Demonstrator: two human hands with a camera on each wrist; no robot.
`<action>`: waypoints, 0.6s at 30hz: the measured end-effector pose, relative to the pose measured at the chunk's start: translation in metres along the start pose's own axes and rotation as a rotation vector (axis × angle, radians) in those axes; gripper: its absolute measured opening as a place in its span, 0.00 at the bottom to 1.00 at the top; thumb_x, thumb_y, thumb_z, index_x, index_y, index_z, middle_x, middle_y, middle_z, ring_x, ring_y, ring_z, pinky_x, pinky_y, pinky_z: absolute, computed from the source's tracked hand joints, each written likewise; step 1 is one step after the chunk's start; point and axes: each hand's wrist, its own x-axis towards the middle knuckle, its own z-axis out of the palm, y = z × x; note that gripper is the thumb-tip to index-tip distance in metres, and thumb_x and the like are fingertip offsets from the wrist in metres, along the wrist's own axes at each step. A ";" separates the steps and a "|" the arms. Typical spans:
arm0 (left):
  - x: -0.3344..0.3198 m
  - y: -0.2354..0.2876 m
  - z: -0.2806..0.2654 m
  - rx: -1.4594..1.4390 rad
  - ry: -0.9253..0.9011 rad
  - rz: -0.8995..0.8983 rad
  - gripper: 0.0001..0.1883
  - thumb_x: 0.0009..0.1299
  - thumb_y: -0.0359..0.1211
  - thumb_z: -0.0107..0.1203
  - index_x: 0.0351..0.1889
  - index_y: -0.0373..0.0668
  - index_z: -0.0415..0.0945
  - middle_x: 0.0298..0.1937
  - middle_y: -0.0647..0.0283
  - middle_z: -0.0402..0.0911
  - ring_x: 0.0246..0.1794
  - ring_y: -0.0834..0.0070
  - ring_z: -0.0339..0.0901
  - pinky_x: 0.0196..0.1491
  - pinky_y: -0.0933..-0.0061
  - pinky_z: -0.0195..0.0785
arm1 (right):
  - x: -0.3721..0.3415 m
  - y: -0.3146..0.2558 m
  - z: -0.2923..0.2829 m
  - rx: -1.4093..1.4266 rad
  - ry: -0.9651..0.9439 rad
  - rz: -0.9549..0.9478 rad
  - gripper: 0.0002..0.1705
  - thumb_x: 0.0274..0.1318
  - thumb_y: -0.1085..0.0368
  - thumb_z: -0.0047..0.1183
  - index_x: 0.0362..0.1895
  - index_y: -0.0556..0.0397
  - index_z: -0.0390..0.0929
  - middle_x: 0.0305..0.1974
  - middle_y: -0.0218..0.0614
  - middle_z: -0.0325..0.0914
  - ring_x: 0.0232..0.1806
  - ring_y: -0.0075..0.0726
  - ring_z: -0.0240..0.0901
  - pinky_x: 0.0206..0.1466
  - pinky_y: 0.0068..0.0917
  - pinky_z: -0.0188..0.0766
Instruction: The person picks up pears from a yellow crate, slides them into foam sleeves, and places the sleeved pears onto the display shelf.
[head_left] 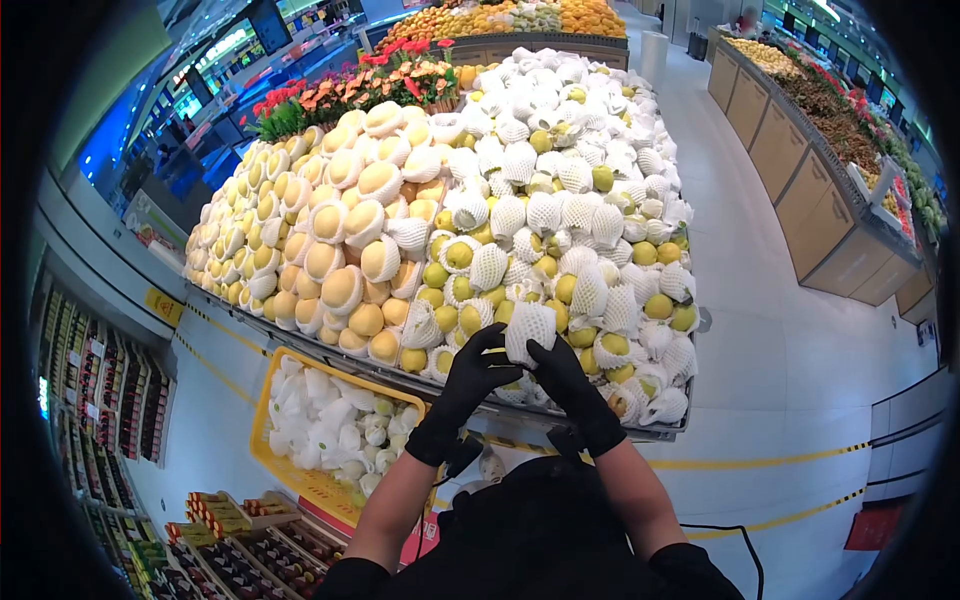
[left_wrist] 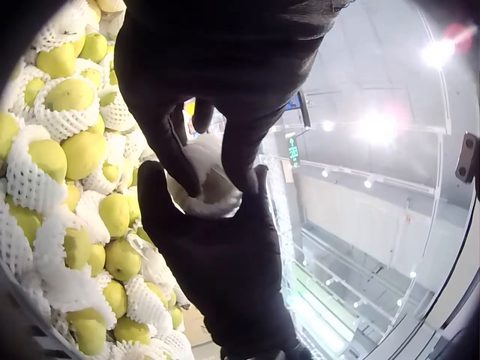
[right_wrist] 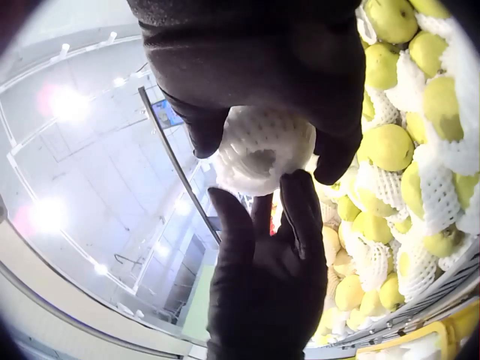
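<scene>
Both hands wear black gloves and meet at a white foam fruit net (head_left: 532, 332) above the front of the pear display. My right hand (head_left: 562, 378) grips it around the side, thumb and fingers on opposite sides in the right wrist view. The left hand (head_left: 476, 378) pinches its open end, with thumb and a finger at the rim (left_wrist: 214, 191) in the left wrist view. A greyish hollow shows in that end; I cannot tell whether a fruit sits inside. Just beyond lie yellow-green pears (head_left: 470, 320), many in similar foam nets (head_left: 489, 266).
Left of the pears are larger yellow-orange fruits (head_left: 366, 318) in foam. On the floor at front left, a yellow basket (head_left: 262, 420) holds loose white foam nets and some wrapped fruit. Red and orange flowers (head_left: 370, 85) stand behind. Another produce stand (head_left: 800, 170) runs along the right.
</scene>
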 end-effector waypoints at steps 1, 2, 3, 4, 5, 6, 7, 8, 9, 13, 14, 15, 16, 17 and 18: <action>0.000 -0.007 -0.004 0.066 -0.004 0.054 0.32 0.60 0.25 0.62 0.63 0.39 0.61 0.51 0.58 0.73 0.48 0.70 0.76 0.47 0.69 0.75 | -0.001 -0.006 -0.001 0.082 -0.019 0.029 0.31 0.58 0.61 0.55 0.62 0.58 0.60 0.52 0.38 0.71 0.53 0.34 0.70 0.54 0.34 0.71; 0.001 -0.009 -0.007 0.009 0.038 0.019 0.30 0.62 0.27 0.60 0.63 0.39 0.62 0.50 0.58 0.73 0.47 0.70 0.76 0.47 0.69 0.75 | -0.003 -0.012 -0.001 0.162 -0.039 0.058 0.31 0.58 0.61 0.55 0.62 0.57 0.60 0.52 0.37 0.71 0.53 0.35 0.70 0.54 0.34 0.71; 0.001 -0.011 -0.010 -0.048 0.081 -0.019 0.28 0.64 0.29 0.59 0.62 0.39 0.63 0.49 0.59 0.74 0.47 0.70 0.76 0.46 0.69 0.76 | -0.007 -0.018 0.001 0.202 0.011 0.097 0.30 0.58 0.62 0.54 0.62 0.57 0.61 0.53 0.37 0.71 0.53 0.39 0.71 0.54 0.37 0.72; 0.000 -0.012 -0.012 -0.105 0.123 -0.057 0.25 0.66 0.31 0.57 0.61 0.39 0.64 0.48 0.59 0.74 0.46 0.70 0.76 0.46 0.68 0.76 | -0.010 -0.025 0.003 0.205 0.035 0.119 0.30 0.58 0.62 0.54 0.62 0.56 0.61 0.53 0.37 0.71 0.53 0.39 0.71 0.54 0.38 0.72; -0.002 -0.012 -0.013 -0.071 0.153 -0.032 0.21 0.69 0.35 0.54 0.59 0.37 0.66 0.46 0.59 0.76 0.45 0.71 0.76 0.46 0.68 0.76 | -0.013 -0.033 0.005 0.208 0.059 0.141 0.29 0.58 0.62 0.54 0.62 0.56 0.61 0.53 0.37 0.71 0.53 0.40 0.71 0.54 0.38 0.72; -0.004 -0.015 -0.016 -0.090 0.183 -0.022 0.21 0.69 0.34 0.54 0.58 0.37 0.67 0.46 0.59 0.76 0.45 0.71 0.76 0.46 0.67 0.76 | -0.013 -0.039 0.005 0.211 0.081 0.164 0.29 0.58 0.62 0.54 0.62 0.56 0.62 0.53 0.37 0.71 0.53 0.40 0.71 0.54 0.39 0.73; -0.005 -0.019 -0.019 -0.109 0.212 -0.012 0.21 0.69 0.34 0.54 0.58 0.36 0.67 0.46 0.59 0.76 0.45 0.71 0.76 0.47 0.67 0.76 | -0.013 -0.042 -0.001 0.218 0.075 0.164 0.29 0.58 0.64 0.54 0.61 0.56 0.61 0.53 0.37 0.71 0.53 0.41 0.71 0.54 0.39 0.73; -0.006 -0.022 -0.024 -0.125 0.244 0.000 0.21 0.69 0.34 0.54 0.57 0.36 0.67 0.46 0.59 0.76 0.45 0.71 0.76 0.47 0.67 0.75 | -0.013 -0.042 -0.009 0.226 0.065 0.164 0.29 0.57 0.65 0.55 0.61 0.56 0.61 0.53 0.38 0.71 0.53 0.41 0.71 0.54 0.39 0.74; -0.008 -0.026 -0.028 -0.130 0.280 -0.002 0.20 0.68 0.33 0.55 0.56 0.34 0.68 0.46 0.60 0.76 0.45 0.71 0.76 0.47 0.66 0.75 | -0.012 -0.042 -0.016 0.237 0.054 0.164 0.29 0.56 0.66 0.55 0.61 0.57 0.61 0.53 0.38 0.71 0.52 0.42 0.72 0.54 0.40 0.74; -0.022 -0.039 -0.049 -0.168 0.391 -0.006 0.19 0.67 0.32 0.56 0.55 0.35 0.69 0.44 0.60 0.77 0.42 0.72 0.77 0.46 0.66 0.76 | -0.009 -0.055 -0.037 0.158 0.164 -0.002 0.32 0.51 0.76 0.56 0.61 0.59 0.59 0.52 0.42 0.71 0.52 0.43 0.72 0.53 0.38 0.75; -0.025 -0.043 -0.054 -0.184 0.416 -0.009 0.19 0.67 0.32 0.56 0.55 0.35 0.69 0.43 0.60 0.77 0.41 0.72 0.77 0.45 0.67 0.76 | -0.008 -0.064 -0.040 0.102 0.196 -0.015 0.32 0.51 0.75 0.56 0.60 0.59 0.60 0.51 0.42 0.71 0.52 0.42 0.73 0.52 0.38 0.76; -0.029 -0.045 -0.057 -0.200 0.442 -0.013 0.19 0.67 0.32 0.56 0.54 0.35 0.70 0.43 0.60 0.77 0.40 0.73 0.77 0.44 0.67 0.76 | -0.006 -0.073 -0.044 0.046 0.230 -0.026 0.31 0.51 0.74 0.56 0.60 0.58 0.60 0.51 0.41 0.71 0.51 0.42 0.73 0.51 0.37 0.76; -0.031 -0.045 -0.056 -0.215 0.469 -0.018 0.19 0.67 0.32 0.56 0.54 0.35 0.70 0.42 0.60 0.77 0.39 0.73 0.77 0.44 0.68 0.76 | -0.004 -0.082 -0.049 -0.010 0.262 -0.036 0.31 0.51 0.74 0.57 0.60 0.58 0.61 0.51 0.41 0.72 0.50 0.41 0.73 0.50 0.37 0.77; -0.034 -0.044 -0.054 -0.215 0.499 -0.009 0.18 0.67 0.32 0.57 0.53 0.36 0.70 0.41 0.61 0.77 0.38 0.74 0.77 0.42 0.69 0.77 | 0.002 -0.089 -0.059 -0.089 0.257 -0.040 0.29 0.50 0.71 0.59 0.57 0.57 0.64 0.48 0.39 0.74 0.46 0.39 0.76 0.46 0.33 0.78; -0.036 -0.045 -0.054 -0.220 0.500 -0.008 0.18 0.67 0.32 0.56 0.53 0.36 0.70 0.40 0.61 0.77 0.38 0.74 0.77 0.42 0.69 0.77 | 0.005 -0.104 -0.054 -0.204 0.315 -0.056 0.26 0.49 0.67 0.61 0.53 0.56 0.69 0.43 0.37 0.77 0.42 0.35 0.77 0.42 0.29 0.77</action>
